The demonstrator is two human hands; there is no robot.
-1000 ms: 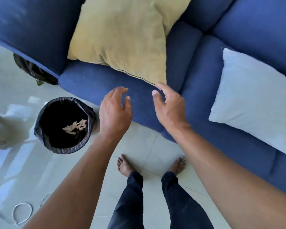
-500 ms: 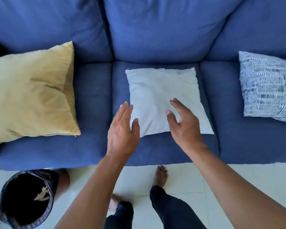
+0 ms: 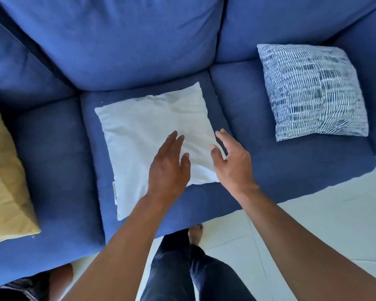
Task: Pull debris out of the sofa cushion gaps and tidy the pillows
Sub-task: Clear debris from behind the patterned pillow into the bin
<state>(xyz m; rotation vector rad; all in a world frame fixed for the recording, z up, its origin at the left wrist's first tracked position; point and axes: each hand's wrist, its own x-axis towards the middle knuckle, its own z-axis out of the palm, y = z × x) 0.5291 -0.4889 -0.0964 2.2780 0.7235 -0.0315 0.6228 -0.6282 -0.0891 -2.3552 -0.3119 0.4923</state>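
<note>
Blue fabric sofa [image 3: 52, 161], soft and matte, three seat cushions with dark gaps between; three square pillows counted: a plain white one [image 3: 143, 127] lying flat and askew on the middle seat cushion, a blue-and-white woven-pattern one [image 3: 313, 92] on the right seat, a mustard one [image 3: 4, 192] at the left edge, partly cut off. Left hand [image 3: 168, 170] and right hand [image 3: 232, 164] both over the white pillow's near right corner, grip released, fingers spread, nothing held; contact with the fabric cannot be told. Pale tiled floor [image 3: 313, 213] below, the person's dark trousers and one bare foot [image 3: 195, 233] against the sofa front, a dark bin rim [image 3: 20, 290] at lower left.
</note>
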